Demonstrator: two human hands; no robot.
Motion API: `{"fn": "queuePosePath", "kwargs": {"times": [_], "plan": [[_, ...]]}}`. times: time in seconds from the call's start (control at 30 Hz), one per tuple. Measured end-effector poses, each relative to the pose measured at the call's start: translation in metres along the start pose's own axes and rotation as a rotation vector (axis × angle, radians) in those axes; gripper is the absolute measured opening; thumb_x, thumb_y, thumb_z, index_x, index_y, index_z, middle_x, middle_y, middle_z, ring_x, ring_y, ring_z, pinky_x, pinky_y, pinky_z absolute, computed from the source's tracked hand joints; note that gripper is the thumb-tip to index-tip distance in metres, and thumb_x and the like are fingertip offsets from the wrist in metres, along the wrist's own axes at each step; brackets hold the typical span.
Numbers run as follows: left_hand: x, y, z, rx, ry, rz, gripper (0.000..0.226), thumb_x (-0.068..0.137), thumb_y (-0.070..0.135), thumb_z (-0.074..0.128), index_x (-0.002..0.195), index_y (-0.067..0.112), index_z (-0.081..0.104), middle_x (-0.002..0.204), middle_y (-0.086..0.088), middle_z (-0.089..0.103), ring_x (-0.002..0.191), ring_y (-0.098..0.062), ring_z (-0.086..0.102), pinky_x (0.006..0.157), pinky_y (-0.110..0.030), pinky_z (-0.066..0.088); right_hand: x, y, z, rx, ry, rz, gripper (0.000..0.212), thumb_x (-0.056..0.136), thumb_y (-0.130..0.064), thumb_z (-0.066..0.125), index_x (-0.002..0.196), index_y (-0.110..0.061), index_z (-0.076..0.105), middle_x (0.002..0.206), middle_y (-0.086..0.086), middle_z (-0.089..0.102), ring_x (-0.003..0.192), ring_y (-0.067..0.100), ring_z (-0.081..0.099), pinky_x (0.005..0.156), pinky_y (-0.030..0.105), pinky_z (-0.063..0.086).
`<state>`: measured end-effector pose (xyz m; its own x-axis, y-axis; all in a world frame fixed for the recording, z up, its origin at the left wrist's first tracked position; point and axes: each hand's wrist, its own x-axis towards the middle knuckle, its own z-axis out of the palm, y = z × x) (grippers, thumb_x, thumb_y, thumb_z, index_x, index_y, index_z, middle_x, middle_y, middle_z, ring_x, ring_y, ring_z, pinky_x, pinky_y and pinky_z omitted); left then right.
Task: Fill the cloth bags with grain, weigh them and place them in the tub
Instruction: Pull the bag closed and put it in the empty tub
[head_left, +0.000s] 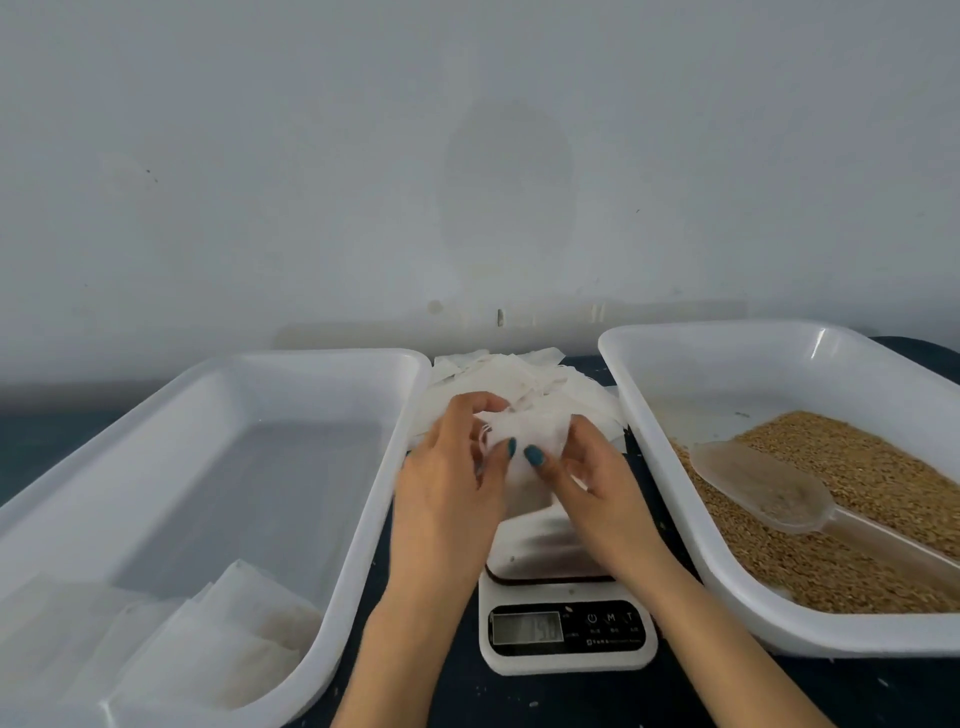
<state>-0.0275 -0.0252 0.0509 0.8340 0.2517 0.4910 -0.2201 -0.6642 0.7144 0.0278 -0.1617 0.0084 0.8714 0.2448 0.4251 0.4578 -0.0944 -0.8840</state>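
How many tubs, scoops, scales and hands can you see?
Tubs: 2
Scoops: 1
Scales: 1
Hands: 2
Total: 6

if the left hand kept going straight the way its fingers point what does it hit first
The left hand grips the cloth bag; carried on forward, both would likely meet the pile of empty cloth bags behind the scale first, though depth is unclear.
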Motion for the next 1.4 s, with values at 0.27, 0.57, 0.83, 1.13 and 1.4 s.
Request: {"fn": "queuePosePath", "kwargs": {"times": [0.27, 0.57, 0.83, 1.13, 1.4], "plan": [[-0.037, -0.017, -0.114, 0.201, 0.282, -0.094, 0.028, 0.071, 0.055, 0.051, 0.099, 0.057, 0.051, 0.094, 0.03, 0.06, 0.06, -0.009, 0.068, 0.062, -0.044, 0.058, 0.008, -0.065, 0.076, -0.109, -0.363, -0.11, 0.032, 0.098, -0.031, 0.06, 0.074, -0.014, 0.049, 0.071, 0.003, 0.055, 0.068, 0.018, 0.053, 0.07, 0.036, 0.047], [-0.086, -0.083, -0.154, 0.651, 0.097, -0.318, 0.037, 0.067, 0.024, 0.062, 0.083, 0.054, 0.047, 0.079, -0.01, 0.064, 0.068, -0.036, 0.062, 0.061, -0.053, 0.055, 0.016, -0.088, 0.156, -0.55, -0.803, -0.322, 0.022, 0.101, -0.028, 0.052, 0.106, -0.013, 0.067, 0.103, 0.012, 0.067, 0.085, 0.03, 0.054, 0.064, 0.033, 0.033], [-0.069, -0.069, -0.144, 0.774, 0.113, -0.443, 0.038, 0.059, -0.006, 0.083, 0.089, 0.012, 0.067, 0.088, -0.023, 0.066, 0.087, -0.047, 0.061, 0.078, -0.058, 0.048, 0.013, -0.083, 0.153, -0.63, -0.794, -0.33, 0.023, 0.101, -0.022, 0.051, 0.12, -0.015, 0.059, 0.112, 0.009, 0.066, 0.1, 0.028, 0.058, 0.076, 0.039, 0.046], [-0.032, 0.014, -0.031, 0.339, 0.007, 0.247, 0.035, 0.083, -0.013, 0.053, 0.108, 0.008, 0.066, 0.106, -0.006, 0.065, 0.089, -0.025, 0.064, 0.072, -0.023, 0.045, 0.03, -0.031, 0.053, -0.273, -0.225, -0.09, 0.029, 0.08, 0.001, 0.056, 0.097, -0.021, 0.065, 0.095, -0.006, 0.071, 0.094, 0.014, 0.064, 0.084, 0.037, 0.051], [0.046, -0.079, 0.057, 0.226, -0.301, -0.188, 0.038, 0.101, 0.003, 0.034, 0.137, 0.008, 0.046, 0.139, -0.011, 0.051, 0.125, -0.025, 0.049, 0.102, -0.032, 0.039, 0.034, 0.054, -0.023, -0.216, 0.237, 0.269, 0.017, 0.102, -0.01, 0.047, 0.112, -0.014, 0.06, 0.112, 0.001, 0.065, 0.101, 0.01, 0.058, 0.079, 0.012, 0.041]]}}
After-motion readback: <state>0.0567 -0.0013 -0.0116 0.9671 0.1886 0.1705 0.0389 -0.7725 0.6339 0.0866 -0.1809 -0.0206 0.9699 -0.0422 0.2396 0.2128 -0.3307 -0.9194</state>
